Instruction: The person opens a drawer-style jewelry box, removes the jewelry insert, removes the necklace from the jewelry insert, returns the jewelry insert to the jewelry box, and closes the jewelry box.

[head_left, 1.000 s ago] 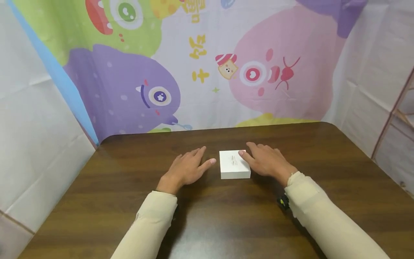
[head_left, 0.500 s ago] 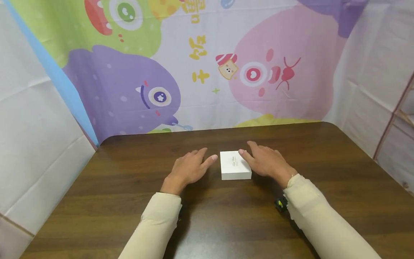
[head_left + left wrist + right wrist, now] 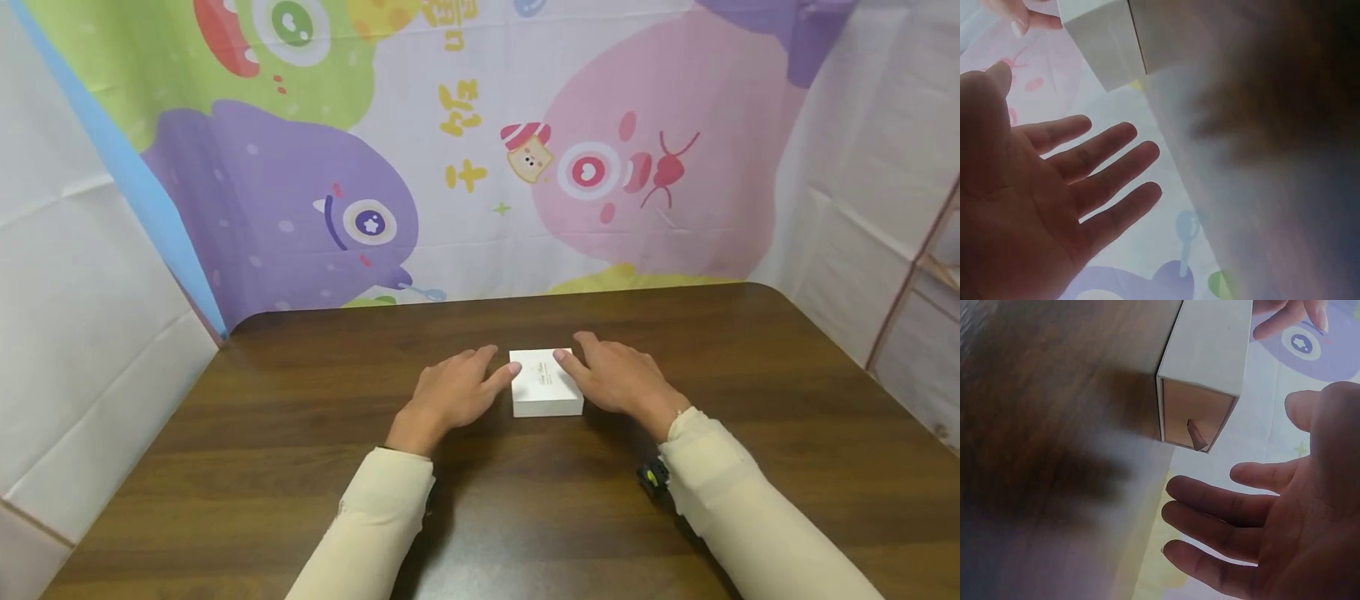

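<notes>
Your left hand (image 3: 448,393) and right hand (image 3: 621,377) are spread, fingers nearly straight and gripping nothing, with the white box (image 3: 542,385) lying on the table (image 3: 555,508) between your palms.

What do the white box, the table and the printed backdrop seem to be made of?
White box: probably stiff cardboard, smooth and matte, judging by crisp edges and thin walls.
Table: wood or wood-look laminate, slightly glossy; it shows brown grain and a soft reflection.
Printed backdrop: likely fabric, matte, with soft folds and creases.
</notes>
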